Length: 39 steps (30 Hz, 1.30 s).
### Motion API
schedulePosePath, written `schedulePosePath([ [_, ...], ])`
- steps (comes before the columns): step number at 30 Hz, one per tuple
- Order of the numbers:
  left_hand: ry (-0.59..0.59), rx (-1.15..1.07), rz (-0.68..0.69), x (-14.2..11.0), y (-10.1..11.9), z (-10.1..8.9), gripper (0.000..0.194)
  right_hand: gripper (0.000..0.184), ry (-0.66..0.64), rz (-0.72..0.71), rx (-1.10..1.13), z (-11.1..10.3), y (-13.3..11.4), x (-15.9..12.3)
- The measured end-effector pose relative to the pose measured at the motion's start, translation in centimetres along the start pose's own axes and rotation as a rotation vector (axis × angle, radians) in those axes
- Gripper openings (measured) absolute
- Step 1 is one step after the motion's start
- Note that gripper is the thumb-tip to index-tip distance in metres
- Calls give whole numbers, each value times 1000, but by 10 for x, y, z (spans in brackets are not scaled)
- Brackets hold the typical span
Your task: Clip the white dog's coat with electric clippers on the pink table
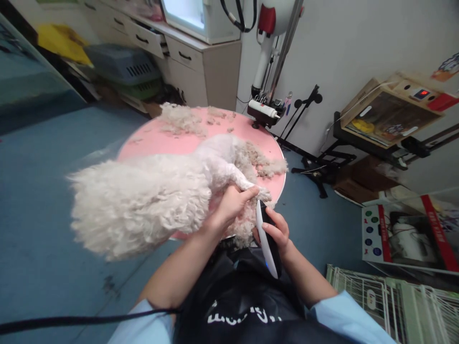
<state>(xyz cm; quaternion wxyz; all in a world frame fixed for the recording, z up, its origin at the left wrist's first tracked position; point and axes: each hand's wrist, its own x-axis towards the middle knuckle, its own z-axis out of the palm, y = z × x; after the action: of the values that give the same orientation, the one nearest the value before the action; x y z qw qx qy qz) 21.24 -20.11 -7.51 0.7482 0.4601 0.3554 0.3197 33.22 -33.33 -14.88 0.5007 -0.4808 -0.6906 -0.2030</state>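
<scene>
- Jutting past the left edge of the pink table (141,145), the shaggy end of the white dog (168,186) carries long, thick, curly hair; this part looks unclipped and seems to be the largest share left.
- Toward the far left of the table, a pile of cut hair (181,119) lies with smaller tufts beside it, so a good deal appears to be off already.
- Over the middle of the table, the dog's body (220,149) is cropped close and smooth; that stretch looks done.
- Above the near side of the table, the left hand (233,203) is closed around the dog's short-haired lower leg, thumb on top, most fingers out of sight.
- At the near edge of the table, below that hand, is more fluff (244,223); whether it is all loose cannot be told.
- Toward the right of the table, the held paw (264,193) looks rougher than the leg, so it is probably unfinished.
- Along the table's right edge lie further loose clumps (274,167).
- By the near right edge of the table, the right hand (278,231) is curled around the clippers (264,239), their top end just beside the paw; contact is unclear.
</scene>
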Motion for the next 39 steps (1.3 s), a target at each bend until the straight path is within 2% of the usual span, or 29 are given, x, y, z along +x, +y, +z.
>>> schedulePosePath([
  [5, -15, 34, 11, -1, -2, -1, 30, 40, -60, -27, 34, -1, -1, 6],
  [11, -46, 11, 28, -2, -2, 1, 29, 55, -6, 75, 81, -5, -5, 12],
  [17, -33, 77, 13, -2, -5, -2, 30, 41, -233, 17, 130, -5, -2, 19],
  [21, -64, 96, 38, -3, -6, -4, 29, 50, -113, 50, 123, -13, -4, 19],
  [22, -67, 92, 51, -3, -5, -4, 29, 49, -127, 61, 101, -15, -5, 20],
  [25, -51, 83, 61, -4, -3, -2, 31, 35, -306, 41, 86, -18, -5, 25],
  [27, -31, 83, 45, -6, -2, -1, 33, 32, -367, 4, 103, -21, -4, 24],
  [32, -31, 26, 35, -8, 0, 1, 35, 37, -157, -93, 16, -25, 3, 3],
  [39, -54, -59, -25, -13, 5, 5, 43, 26, -124, -201, 58, -19, 17, -2],
])
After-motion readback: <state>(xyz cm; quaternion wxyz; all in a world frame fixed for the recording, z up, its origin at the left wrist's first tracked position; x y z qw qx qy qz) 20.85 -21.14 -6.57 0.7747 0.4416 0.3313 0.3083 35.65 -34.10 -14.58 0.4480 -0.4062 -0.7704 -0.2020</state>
